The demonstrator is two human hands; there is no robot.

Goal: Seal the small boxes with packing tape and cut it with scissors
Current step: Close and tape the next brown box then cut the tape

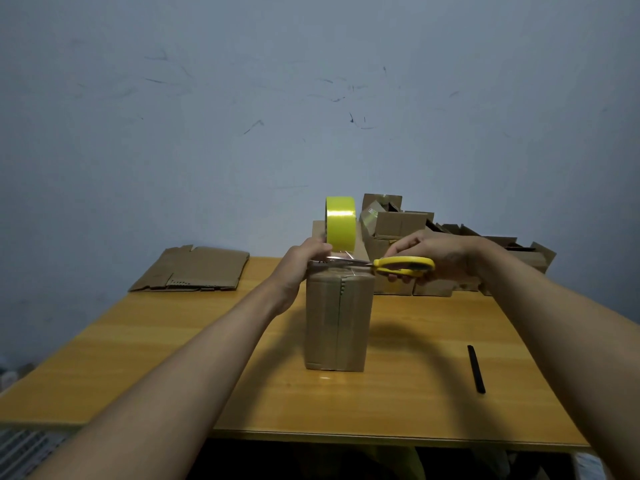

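Scuffed grey wall [242, 98] behind orange wooden table [173, 341].

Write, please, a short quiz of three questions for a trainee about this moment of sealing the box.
1. True or false: the tape roll lies flat on the table.
2. Which hand holds the scissors? A. left hand B. right hand
3. Fill in: the flattened cardboard lies at the table's far ____ corner.

Key
1. False: it is held upright above the box.
2. B.
3. Left.
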